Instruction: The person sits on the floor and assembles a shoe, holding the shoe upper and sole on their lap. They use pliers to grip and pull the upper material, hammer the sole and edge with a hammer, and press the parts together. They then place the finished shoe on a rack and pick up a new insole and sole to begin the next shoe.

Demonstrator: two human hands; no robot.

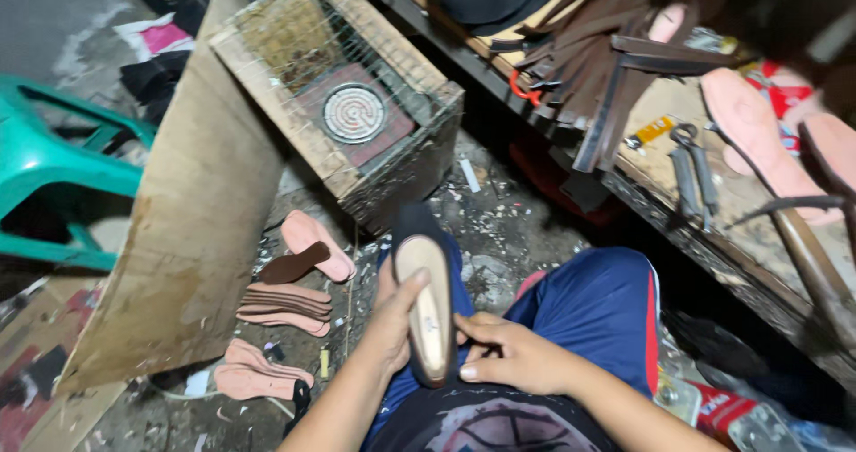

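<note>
Two hands, left hand (pixel 392 323), right hand (pixel 513 354), cradling shoe (pixel 428 300)

A shoe (pixel 428 314) lies lengthwise over the person's lap, with the left hand (pixel 392 323) against its left side and the right hand (pixel 513 354) against its right side near the heel end. Left of the lap, insoles (pixel 285 308) lie in stacks on the floor (pixel 508 229) before a leaning board (pixel 192 238), and a plastic chair (pixel 53 171) stands farther left, behind that board. Beyond the shoe sits a wire-covered crate (pixel 348 86) with a coil heater (pixel 354 111) inside (seen through the mesh), and to the right runs a workbench (pixel 660 193) bearing strips (pixel 588 55), pincers (pixel 695 171) and more insoles (pixel 758 131).
</note>
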